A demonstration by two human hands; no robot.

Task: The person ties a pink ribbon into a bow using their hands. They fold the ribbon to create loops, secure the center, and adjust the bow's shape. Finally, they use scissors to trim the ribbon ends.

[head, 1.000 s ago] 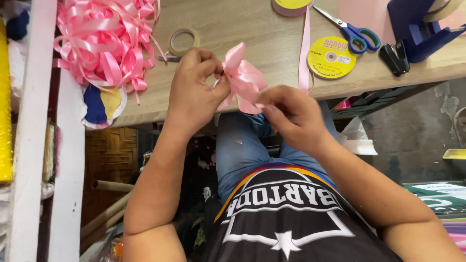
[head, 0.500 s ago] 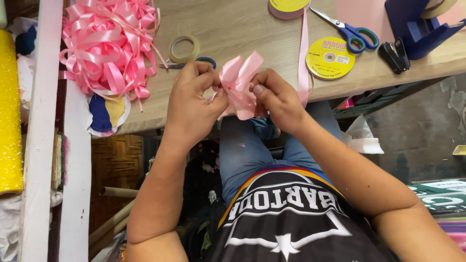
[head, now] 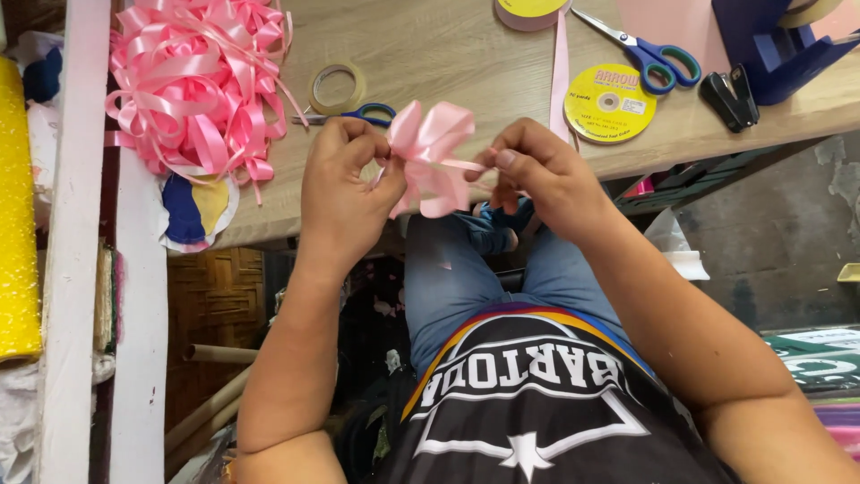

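Note:
A small pink ribbon bow (head: 430, 148) with several loops is held at the near edge of the wooden table (head: 448, 54), above my lap. My left hand (head: 345, 193) pinches the bow at its middle from the left. My right hand (head: 537, 175) grips a thin strand of the same ribbon that comes off the bow's middle and holds it out to the right. A strip of pink ribbon (head: 560, 58) runs across the table from a pink roll (head: 528, 11) towards my right hand.
A heap of finished pink bows (head: 193, 85) lies at the table's left end. A tape ring (head: 336, 88), blue-handled scissors (head: 649, 49), a yellow ribbon spool (head: 609, 103), a black stapler (head: 730, 94) and a dark blue holder (head: 770, 45) sit on the table. White wooden posts (head: 67, 269) stand at the left.
The bow has been turned and lifted a little. My right hand has moved from the bow's body out to the right, drawing a thin strand taut.

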